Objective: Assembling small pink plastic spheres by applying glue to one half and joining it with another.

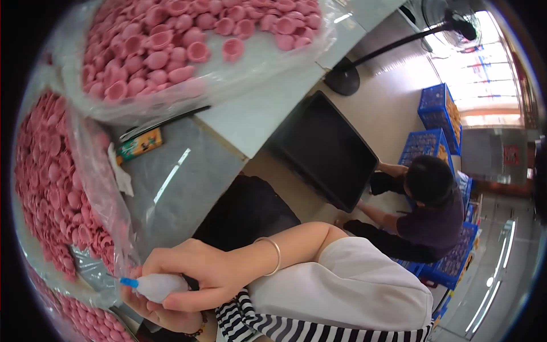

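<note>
My right hand (199,268) wraps round a small white squeeze bottle (161,286) with a blue collar and a thin needle tip that points left. A plain bangle circles that wrist. Just under the bottle is my left hand (174,321), its fingers curled and mostly covered by the right hand; whatever it holds is hidden. Beaded strands lie on the left wrist. Beside the hands, a clear plastic bag (94,165) holds many small pink cup-shaped pieces (54,171). More rounded pink pieces (94,319) lie at the lower left.
Farther off, another plastic-lined heap of pink cups (159,40) covers the table (245,114). A black pen (165,122), a small green-orange box (139,145) and a tissue (121,171) lie nearby. At right, a person (430,211) grips a black bin (325,148) near blue crates (436,111) and a fan (453,25).
</note>
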{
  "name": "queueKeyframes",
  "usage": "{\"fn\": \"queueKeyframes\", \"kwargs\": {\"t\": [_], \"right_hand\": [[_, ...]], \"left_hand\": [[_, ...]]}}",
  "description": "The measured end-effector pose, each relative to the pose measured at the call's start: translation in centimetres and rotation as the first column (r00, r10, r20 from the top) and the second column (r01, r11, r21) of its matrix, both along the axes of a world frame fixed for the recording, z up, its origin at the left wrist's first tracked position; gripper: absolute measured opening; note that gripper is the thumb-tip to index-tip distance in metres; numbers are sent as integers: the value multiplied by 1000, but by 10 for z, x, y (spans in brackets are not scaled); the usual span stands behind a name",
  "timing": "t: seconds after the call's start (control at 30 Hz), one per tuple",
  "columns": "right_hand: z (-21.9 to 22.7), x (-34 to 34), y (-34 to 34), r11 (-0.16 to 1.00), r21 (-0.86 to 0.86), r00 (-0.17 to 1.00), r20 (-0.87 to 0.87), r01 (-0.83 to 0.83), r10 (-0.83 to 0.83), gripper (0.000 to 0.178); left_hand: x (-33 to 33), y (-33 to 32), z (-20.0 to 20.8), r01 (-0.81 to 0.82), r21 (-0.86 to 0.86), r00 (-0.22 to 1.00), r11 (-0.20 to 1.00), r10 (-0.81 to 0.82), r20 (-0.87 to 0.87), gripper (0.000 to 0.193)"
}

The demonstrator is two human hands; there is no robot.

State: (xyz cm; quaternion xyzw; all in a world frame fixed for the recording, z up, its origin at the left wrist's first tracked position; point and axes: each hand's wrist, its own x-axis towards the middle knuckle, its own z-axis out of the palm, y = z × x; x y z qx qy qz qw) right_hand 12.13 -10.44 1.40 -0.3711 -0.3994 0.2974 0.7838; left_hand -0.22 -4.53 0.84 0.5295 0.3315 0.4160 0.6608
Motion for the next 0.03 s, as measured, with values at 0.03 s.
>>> {"fn": "queueKeyframes", "kwargs": {"t": [0.03], "right_hand": [[-5,-4,1,1000,2,1000,24,-1,1,33]], "left_hand": [[1,0,-1,27,1,1000,1000,-27,0,52]]}}
